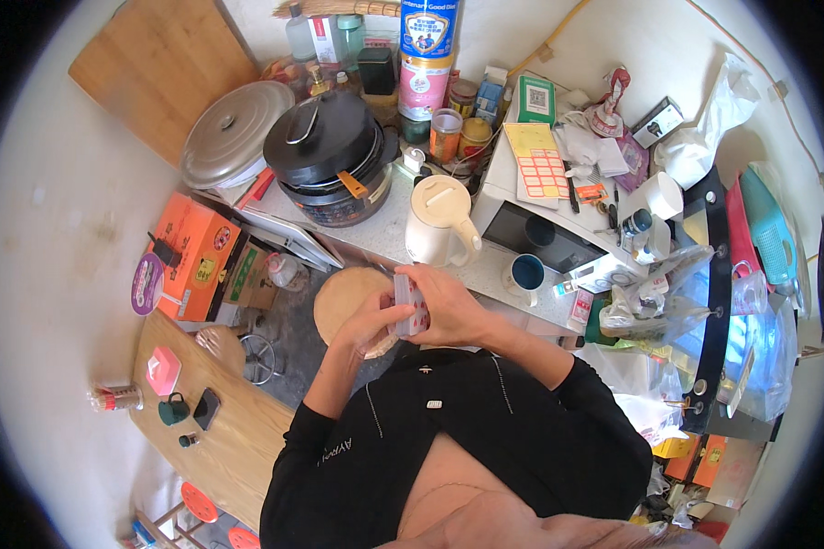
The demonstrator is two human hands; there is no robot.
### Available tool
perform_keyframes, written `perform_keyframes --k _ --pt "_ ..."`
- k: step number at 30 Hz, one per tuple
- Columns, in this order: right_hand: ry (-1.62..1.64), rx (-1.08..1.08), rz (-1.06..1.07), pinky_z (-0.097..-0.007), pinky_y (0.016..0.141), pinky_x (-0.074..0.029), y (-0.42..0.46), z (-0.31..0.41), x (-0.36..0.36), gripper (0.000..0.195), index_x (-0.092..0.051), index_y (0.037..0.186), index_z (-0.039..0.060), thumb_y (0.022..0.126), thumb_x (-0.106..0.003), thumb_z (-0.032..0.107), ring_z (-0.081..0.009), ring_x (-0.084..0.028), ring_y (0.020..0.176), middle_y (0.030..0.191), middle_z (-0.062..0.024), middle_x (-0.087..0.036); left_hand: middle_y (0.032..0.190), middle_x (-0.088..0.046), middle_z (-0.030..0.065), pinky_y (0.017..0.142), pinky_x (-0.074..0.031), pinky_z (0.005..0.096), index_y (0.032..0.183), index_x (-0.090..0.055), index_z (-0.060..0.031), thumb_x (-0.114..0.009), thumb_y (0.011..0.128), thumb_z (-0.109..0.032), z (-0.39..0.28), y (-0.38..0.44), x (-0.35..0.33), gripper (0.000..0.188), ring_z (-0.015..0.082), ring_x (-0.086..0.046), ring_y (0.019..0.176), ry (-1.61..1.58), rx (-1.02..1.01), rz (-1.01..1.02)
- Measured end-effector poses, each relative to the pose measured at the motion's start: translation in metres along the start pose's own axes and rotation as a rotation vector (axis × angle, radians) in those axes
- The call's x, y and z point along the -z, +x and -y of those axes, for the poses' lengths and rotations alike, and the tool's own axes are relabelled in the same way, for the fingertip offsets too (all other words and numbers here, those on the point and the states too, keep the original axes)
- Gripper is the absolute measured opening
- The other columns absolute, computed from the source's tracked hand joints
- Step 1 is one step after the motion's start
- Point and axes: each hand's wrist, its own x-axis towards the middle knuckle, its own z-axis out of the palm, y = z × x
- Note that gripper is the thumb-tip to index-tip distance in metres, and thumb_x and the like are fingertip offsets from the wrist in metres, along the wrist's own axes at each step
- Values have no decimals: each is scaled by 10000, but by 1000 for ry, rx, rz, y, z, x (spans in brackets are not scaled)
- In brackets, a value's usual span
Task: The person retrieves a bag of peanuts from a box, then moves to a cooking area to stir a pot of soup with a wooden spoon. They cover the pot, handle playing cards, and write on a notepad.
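Note:
A deck of playing cards (404, 295) with red hearts on its visible face is held upright between my two hands in front of my chest. My right hand (453, 309) wraps around the deck from the right, its fingers along the far and near edges. From the left, my left hand (371, 319) grips the near part, with the thumb against the deck's side. Below the hands is a round, pale wooden surface (347, 295), partly covered by the left hand and wrist. A cream electric kettle (436, 213) stands on the counter just beyond them.
The counter (384, 240) also carries a black electric cooker (333, 151), a mug (524, 274) and a white microwave (556, 219) topped with papers. At left, a wooden table (213, 460) holds a green mug (174, 408) and a phone (207, 409). Plastic bags (659, 302) crowd the right.

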Motion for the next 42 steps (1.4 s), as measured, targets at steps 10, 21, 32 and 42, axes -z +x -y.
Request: perform_keyframes --k 10,21,32,42 --pt "67 -50 99 -455 939 -487 -5 -12 -6 837 -415 1337 -9 647 -851 178 -417 -579 1089 1165 -233 -571 1294 -601 98 1008 -520 369 1407 -452 -14 -781 861 -271 9 -1 -9 687 226 -630 1165 -49 17 -49" --pt "134 -85 133 -419 987 -474 -11 -14 -7 862 -426 1336 6 626 -881 180 -372 -551 1164 1247 -210 -525 1273 -614 103 990 -529 392 1395 -469 -17 -783 842 -253 15 0 0 679 241 -638 1147 -16 47 -1" --pt "379 -95 400 -402 901 -493 -6 -50 29 440 -595 1285 -4 878 -709 119 -299 -634 1034 1143 -182 -659 1227 -645 203 1000 -516 392 1358 -498 66 -758 848 -157 1 -7 -31 615 283 -667 1089 -25 146 140" --pt "162 -382 125 -380 775 -533 -4 -38 67 208 -666 1084 -38 917 -649 86 -300 -697 865 942 -179 -717 1293 -600 209 990 -534 419 1421 -402 23 -686 933 -150 -5 19 -60 590 301 -637 1168 129 -81 130"
